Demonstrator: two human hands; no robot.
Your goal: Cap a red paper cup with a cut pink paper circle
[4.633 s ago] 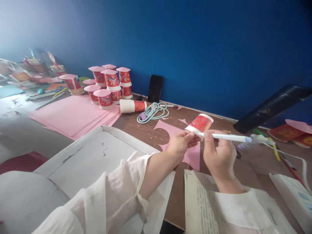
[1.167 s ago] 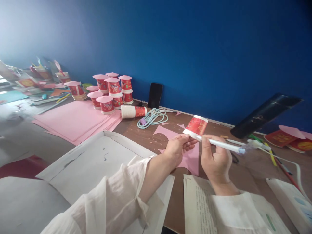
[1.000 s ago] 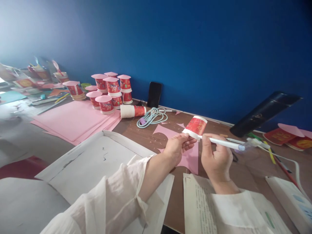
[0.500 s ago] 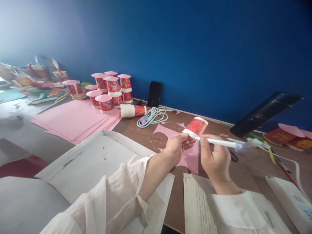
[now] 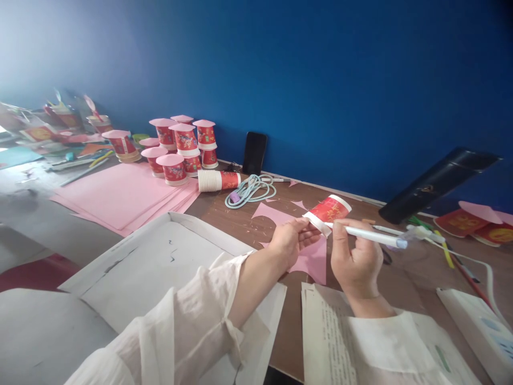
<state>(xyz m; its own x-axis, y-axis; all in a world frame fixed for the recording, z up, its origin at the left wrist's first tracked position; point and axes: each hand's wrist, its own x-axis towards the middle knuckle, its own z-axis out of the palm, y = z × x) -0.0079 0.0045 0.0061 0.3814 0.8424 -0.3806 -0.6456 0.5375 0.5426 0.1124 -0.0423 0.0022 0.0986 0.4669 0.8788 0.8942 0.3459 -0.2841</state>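
A red paper cup with white ends [image 5: 329,209] is held tilted above the brown wooden tabletop [image 5: 216,211], the fingers of the left hand [image 5: 289,240] clamped on its white edge. The right hand [image 5: 356,256] has its fingers clamped around a slim white pen [image 5: 371,235], its tip at that edge. Farther left stand red paper cups with pink paper tops [image 5: 185,140]

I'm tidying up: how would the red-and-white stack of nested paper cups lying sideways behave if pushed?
The stack lies on its round side, so it may roll. Its papery look suggests lightness, and being merely nested, it might slide apart.
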